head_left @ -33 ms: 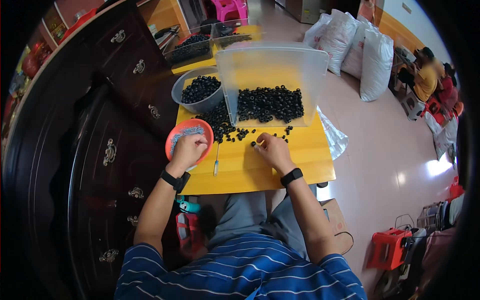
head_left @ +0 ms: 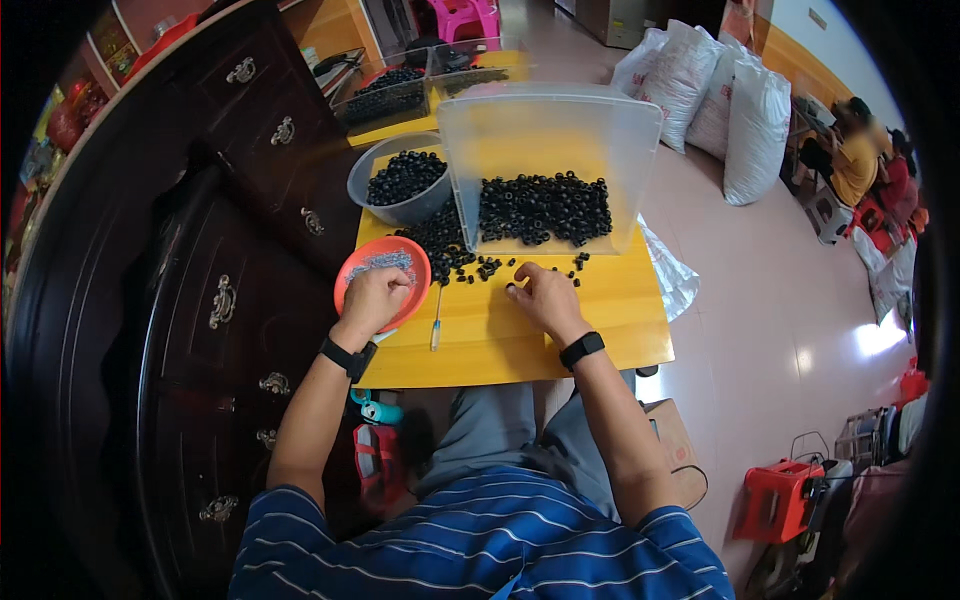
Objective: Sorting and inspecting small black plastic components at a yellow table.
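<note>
My left hand (head_left: 376,300) rests over an orange-red bowl (head_left: 424,284), its fingers curled together. Thin silver metal pieces (head_left: 385,261) lie inside that bowl; anything pinched in these fingers is hidden. On the yellow table (head_left: 480,345), my right hand (head_left: 548,298) pinches a small black ring-shaped part (head_left: 511,286), mostly covered by the fingertips. More black parts (head_left: 440,235) are heaped just beyond, with a few loose ones near my right fingers. Between the hands lies a thin screwdriver (head_left: 435,335) with a pale handle.
A clear plastic bin (head_left: 640,160) lies tipped toward me, holding many black parts. Left of it stands a translucent bowl (head_left: 360,185) of the same parts. Dark drawers (head_left: 250,290) border the table's left side. White sacks (head_left: 755,130) and seated people are at right.
The black part at my right fingertips is a little more covered by the fingers. The whole view has shifted slightly; both hands stay at their places.
</note>
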{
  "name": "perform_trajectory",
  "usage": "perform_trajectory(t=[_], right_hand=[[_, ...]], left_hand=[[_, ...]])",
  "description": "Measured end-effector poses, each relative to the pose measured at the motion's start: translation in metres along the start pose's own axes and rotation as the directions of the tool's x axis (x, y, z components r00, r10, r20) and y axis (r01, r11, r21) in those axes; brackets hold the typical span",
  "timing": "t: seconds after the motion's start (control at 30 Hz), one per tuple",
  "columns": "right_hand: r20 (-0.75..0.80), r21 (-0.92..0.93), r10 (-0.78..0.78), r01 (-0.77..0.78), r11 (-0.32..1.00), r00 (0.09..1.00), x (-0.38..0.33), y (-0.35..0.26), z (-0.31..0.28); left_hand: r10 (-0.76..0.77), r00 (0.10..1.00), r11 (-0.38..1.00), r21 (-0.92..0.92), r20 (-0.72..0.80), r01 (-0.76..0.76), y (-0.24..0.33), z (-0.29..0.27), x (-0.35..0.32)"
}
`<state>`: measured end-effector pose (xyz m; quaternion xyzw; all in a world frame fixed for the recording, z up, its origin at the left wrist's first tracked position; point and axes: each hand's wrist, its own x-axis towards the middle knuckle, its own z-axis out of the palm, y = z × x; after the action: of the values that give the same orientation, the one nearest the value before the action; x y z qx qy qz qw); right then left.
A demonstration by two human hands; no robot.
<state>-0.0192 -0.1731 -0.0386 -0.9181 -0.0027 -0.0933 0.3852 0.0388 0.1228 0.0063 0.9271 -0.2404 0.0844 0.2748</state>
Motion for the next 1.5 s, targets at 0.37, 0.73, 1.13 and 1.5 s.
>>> perform_trajectory(t=[0.37, 0.73, 1.13, 1.5], right_hand=[[0.075, -0.225, 0.070, -0.052, 0.973, 0.995, 0.007, 0.005, 0.023], [0.348, 0.877, 0.109, -0.364, 0.313, 0.931, -0.078, 0.013, -0.027], [0.344, 0.923, 0.218, -0.372, 0.102, 0.913, -0.084, 0.028, -0.007], [0.322, 0.941, 0.196, -0.336, 0.043, 0.926, -0.088, 0.035, -0.006]], left_hand=[[-0.027, 0.986, 0.964, 0.265, 0.163, -0.017, -0.034, 0.007, -0.008], [0.048, 0.988, 0.937, 0.335, 0.145, -0.094, -0.037, 0.018, 0.000], [-0.032, 0.975, 0.939, 0.340, 0.222, -0.046, -0.029, 0.022, -0.003], [0.201, 0.961, 0.979, 0.065, -0.189, -0.192, 0.005, 0.006, 0.000]])
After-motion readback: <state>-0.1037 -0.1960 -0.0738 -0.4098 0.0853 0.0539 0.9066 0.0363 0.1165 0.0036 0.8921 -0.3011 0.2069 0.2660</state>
